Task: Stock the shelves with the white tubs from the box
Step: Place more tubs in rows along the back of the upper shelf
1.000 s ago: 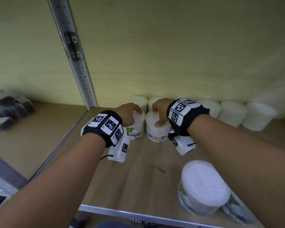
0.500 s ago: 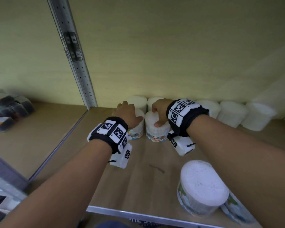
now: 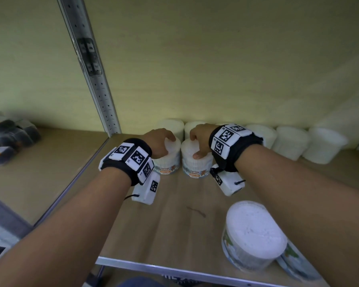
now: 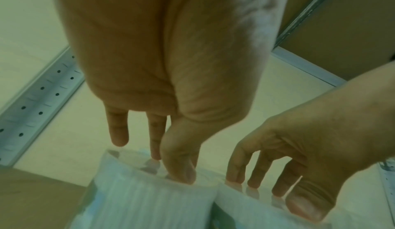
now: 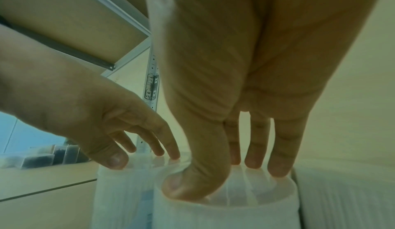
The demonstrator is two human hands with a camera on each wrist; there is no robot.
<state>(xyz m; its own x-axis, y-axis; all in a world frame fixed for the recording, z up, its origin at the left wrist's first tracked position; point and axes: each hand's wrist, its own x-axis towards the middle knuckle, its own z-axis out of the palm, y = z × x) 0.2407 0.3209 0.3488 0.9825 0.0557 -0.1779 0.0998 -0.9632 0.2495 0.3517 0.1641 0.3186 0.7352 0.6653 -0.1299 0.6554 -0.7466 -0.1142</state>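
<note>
Well underway, I'd say: a row of white tubs (image 3: 290,141) lines the back of the shelf (image 3: 174,220), while the left hand (image 3: 161,141) and right hand (image 3: 201,139) grip the left cotton-bud tub (image 3: 168,164) and right cotton-bud tub (image 3: 196,166) by their lids just in front, the box out of sight.

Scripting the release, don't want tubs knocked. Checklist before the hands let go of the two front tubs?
1. left tub upright on shelf: ok.
2. right tub upright beside it: ok.
3. Both labels face front: ok.
4. Seated against back row: cannot tell.
5. left hand and right hand each grip their tub from above: ok.
6. Retreat path: not ok, large tub stands by the right forearm at the front edge.
</note>
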